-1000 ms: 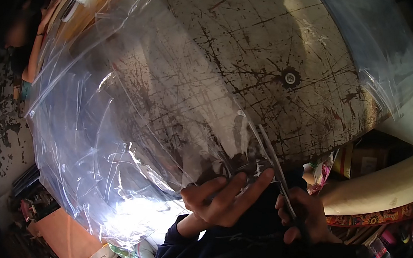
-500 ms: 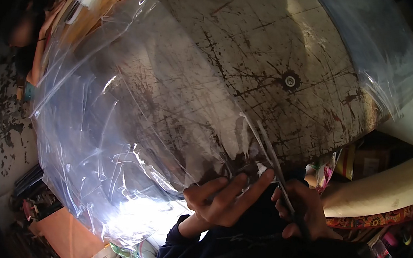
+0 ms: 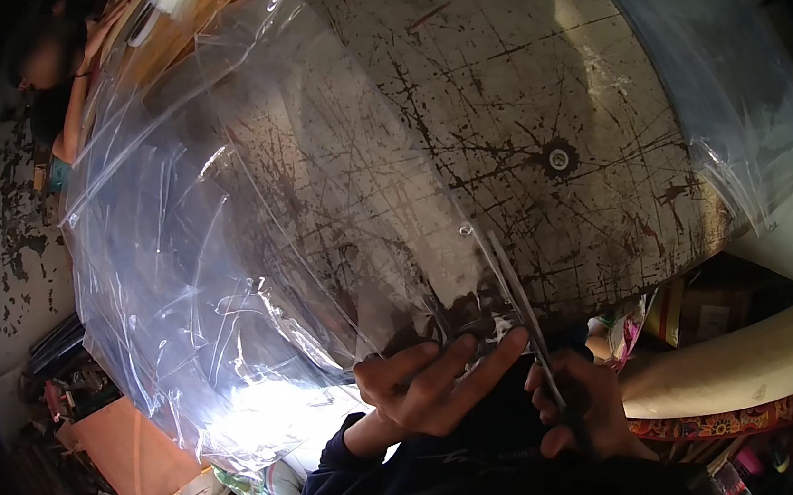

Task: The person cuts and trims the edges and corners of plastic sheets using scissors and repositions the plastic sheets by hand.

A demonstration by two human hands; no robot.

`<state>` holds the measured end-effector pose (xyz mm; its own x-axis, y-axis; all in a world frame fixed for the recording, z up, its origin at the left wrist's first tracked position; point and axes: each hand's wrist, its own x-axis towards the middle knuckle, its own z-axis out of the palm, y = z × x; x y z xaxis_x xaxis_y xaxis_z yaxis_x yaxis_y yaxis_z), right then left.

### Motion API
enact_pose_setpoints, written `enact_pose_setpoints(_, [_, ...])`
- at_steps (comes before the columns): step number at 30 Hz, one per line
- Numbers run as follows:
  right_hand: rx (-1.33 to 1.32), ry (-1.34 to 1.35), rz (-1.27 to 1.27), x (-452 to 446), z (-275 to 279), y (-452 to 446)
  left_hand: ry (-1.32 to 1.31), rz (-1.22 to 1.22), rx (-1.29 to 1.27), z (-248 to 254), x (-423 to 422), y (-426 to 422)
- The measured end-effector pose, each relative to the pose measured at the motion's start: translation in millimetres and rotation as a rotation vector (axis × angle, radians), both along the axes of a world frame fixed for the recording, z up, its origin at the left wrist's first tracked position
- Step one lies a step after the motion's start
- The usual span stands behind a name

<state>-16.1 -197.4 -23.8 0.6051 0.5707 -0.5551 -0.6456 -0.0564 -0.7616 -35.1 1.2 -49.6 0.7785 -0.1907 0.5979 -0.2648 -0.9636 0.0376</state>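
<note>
Long metal scissors (image 3: 525,315) are gripped in my right hand (image 3: 584,399), with the blades pointing up and to the left and only narrowly parted. My left hand (image 3: 436,385) is closed on the near edge of a clear plastic sheet (image 3: 180,217), its fingertips close beside the blades. The sheet spreads left from my fingers over the worn table (image 3: 488,94), creased and shiny. Near the blades, a thin edge of plastic is hard to make out against the dark scratches.
A second clear sheet (image 3: 745,100) lies at the upper right. A cream roll (image 3: 729,361) lies at right, near patterned cloth (image 3: 734,414). A round metal fitting (image 3: 559,158) sits in the tabletop. At the far left is another person's arm (image 3: 73,121). An orange-brown board (image 3: 133,451) lies lower left.
A pale curl of plastic by the scissor tips has shrunk to a small glint. Both hands have hardly moved. The other person's head has shifted slightly at the far left.
</note>
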Motion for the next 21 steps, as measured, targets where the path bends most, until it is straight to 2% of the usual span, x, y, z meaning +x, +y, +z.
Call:
enact_pose_setpoints(3, [-0.033,0.010,-0.007,2,6,0,-0.026,0.035,0.039,2,1,-1])
enact_pose_setpoints(4, [-0.062,-0.062,0.007,5,9,-4,-0.035,0.038,0.041,5,1,-2])
enact_pose_setpoints(6, [-0.090,-0.149,0.022,13,17,-15,0.041,0.044,-0.093,12,3,-4])
enact_pose_setpoints(8, [-0.357,-0.402,0.063,22,30,-27,0.018,0.047,-0.156,10,4,-4])
enact_pose_setpoints(9, [-0.359,-0.413,0.063,26,36,-24,0.005,0.048,-0.220,10,4,-4])
enact_pose_setpoints(11, [-0.702,-0.819,-0.163,33,45,-9,-0.001,0.072,-0.266,12,1,-3])
enact_pose_setpoints(12, [-0.699,-0.824,-0.161,37,42,-4,0.007,0.097,-0.310,13,-1,-2])
enact_pose_setpoints(14, [-0.973,-1.073,-0.316,44,30,7,0.026,0.091,-0.322,16,-7,-2])
enact_pose_setpoints(16, [-1.016,-1.067,-0.308,48,29,13,0.047,0.091,-0.333,16,-10,0])
enact_pose_setpoints(18, [-1.196,-1.274,-0.213,51,30,18,0.031,0.075,-0.408,15,-11,0])
enact_pose_setpoints(21, [-1.306,-1.372,-0.133,52,30,18,0.007,0.082,-0.420,11,-11,0])
